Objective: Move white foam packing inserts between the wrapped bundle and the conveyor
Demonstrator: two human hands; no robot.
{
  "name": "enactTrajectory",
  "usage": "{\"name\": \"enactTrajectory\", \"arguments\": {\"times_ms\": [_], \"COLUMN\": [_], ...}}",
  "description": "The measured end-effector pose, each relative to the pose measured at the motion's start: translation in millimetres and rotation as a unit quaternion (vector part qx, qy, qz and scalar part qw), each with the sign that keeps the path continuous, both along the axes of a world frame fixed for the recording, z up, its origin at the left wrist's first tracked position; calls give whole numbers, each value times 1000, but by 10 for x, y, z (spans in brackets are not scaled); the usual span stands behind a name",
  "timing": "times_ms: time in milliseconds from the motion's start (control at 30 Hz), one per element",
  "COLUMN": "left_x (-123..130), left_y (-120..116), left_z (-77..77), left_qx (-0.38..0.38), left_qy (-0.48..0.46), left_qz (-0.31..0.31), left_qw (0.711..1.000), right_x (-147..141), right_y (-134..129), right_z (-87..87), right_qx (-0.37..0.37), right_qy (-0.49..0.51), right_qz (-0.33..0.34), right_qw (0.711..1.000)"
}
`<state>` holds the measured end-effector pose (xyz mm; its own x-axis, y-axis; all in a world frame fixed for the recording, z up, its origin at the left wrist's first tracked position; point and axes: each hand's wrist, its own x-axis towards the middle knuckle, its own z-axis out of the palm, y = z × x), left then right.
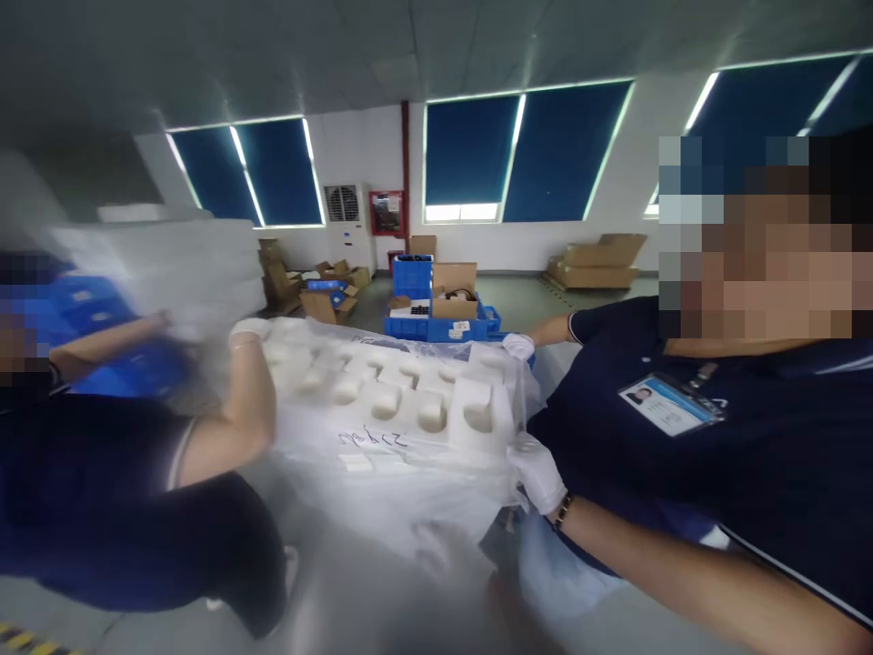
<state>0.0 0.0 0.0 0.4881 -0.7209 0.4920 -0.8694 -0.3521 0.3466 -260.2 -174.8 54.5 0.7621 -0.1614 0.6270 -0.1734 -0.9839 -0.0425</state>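
- The white moulded foam tray with rounded pockets [396,387] sits inside a clear plastic bag [409,473]. It is carried in the air between me and a co-worker in a navy shirt [750,455], clear of any table.
- By my judgement the work is midway: the tray is lifted and bagged, not set down, and the bag's loose end hangs open below.
- My right hand [538,473], in a white glove, is closed on the bag's film at the tray's near right corner.
- My left hand [249,329], also gloved, lies on the far left corner. Blur hides the fingers, so I cannot tell its grip.
- The co-worker's gloved hand [518,346] touches the far right corner.
- Hard to read: the pockets' contents, the black writing on the bag [372,439], and the smeared white stack [170,264] at left.
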Motion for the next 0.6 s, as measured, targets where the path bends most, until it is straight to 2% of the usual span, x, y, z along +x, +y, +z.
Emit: {"name": "enactTrajectory", "arguments": {"times_ms": [67, 133, 233, 333, 467, 533, 600], "left_x": [-111, -121, 11, 141, 117, 61, 13], "left_y": [99, 134, -48, -389, -652, -666, -646], "left_z": [-334, -524, -565, -569, -741, -806, -792], "left_qx": [-21, -51, -69, -56, -24, -7, 2], "left_qy": [2, -8, -67, -123, -98, -74, -66], "left_qz": [1, 11, -33, -129, -199, -232, -251], "left_qw": [1000, 999, 995, 982, 975, 970, 966], "right_x": [175, 376, 585, 616, 463, 341, 214], "right_y": [202, 358, 338, 68, -233, -262, -252], "right_z": [-154, -275, -369, -405, -361, -282, -183], "right_qx": [30, 80, 121, 96, 83, 55, 13], "right_qy": [-2, -25, -78, -44, 25, 19, -11], "right_qz": [-20, -34, -81, -130, -70, -57, -68], "right_qw": [999, 996, 986, 986, 994, 997, 998]}}
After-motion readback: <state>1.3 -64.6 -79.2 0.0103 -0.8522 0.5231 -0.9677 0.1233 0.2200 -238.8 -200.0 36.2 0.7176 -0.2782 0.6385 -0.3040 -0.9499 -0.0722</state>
